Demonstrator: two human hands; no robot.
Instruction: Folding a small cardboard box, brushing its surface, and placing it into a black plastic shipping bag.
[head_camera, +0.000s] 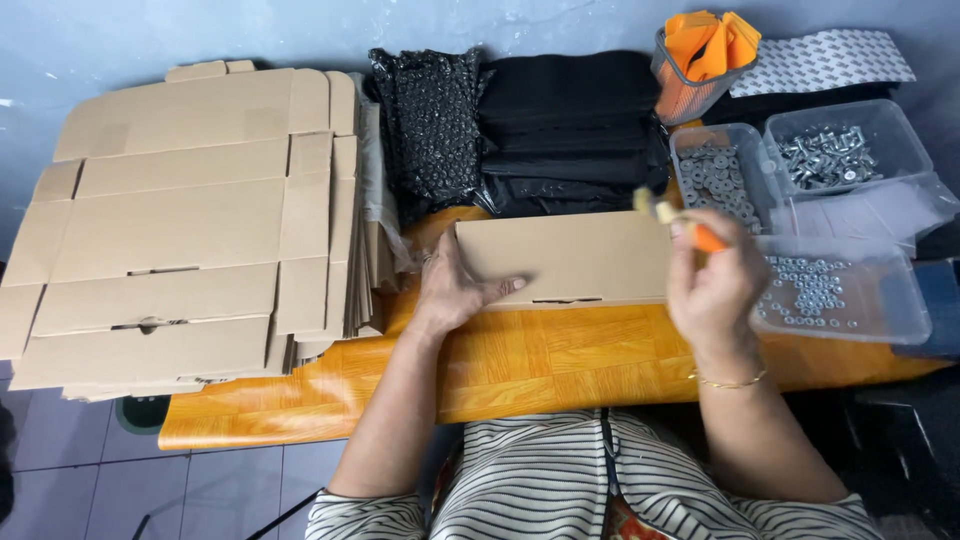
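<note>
A closed cardboard box (565, 260) lies mid-desk (520, 365). The left hand (450, 290) presses its nine o'clock end, fingers spread flat. At three o'clock, the right hand (712, 285) pinches an orange-handled tool (680, 222), blurred. Flat cartons (190, 220) stack at nine o'clock.

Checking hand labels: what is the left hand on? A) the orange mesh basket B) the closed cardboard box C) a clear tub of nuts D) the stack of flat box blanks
B: the left hand lies flat on the closed cardboard box on the orange table, fingers spread on its top, while the right hand holds an orange-handled tool above the box's right end.
</note>
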